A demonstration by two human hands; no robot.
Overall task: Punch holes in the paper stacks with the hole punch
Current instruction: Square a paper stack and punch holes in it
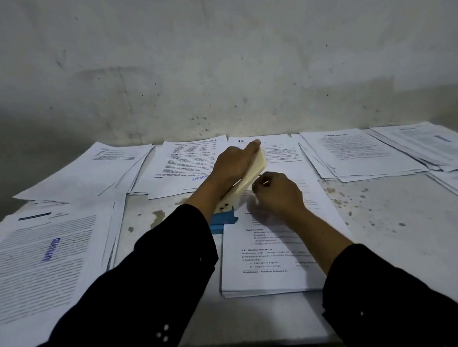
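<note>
The fingers (250, 148) of the left hand (235, 163) lie straight along the cream lever of the hole punch (246, 181), pressing on top of it. The fingers of the right hand (275, 192) are curled, resting on the paper stack (268, 255) just beside the punch; whether they pinch a sheet I cannot tell. The punch's blue base sits at the stack's left edge on the bench (392, 214).

table (392, 214): white, stained, speckled | wall (211, 50): grey, scuffed, behind table
</note>
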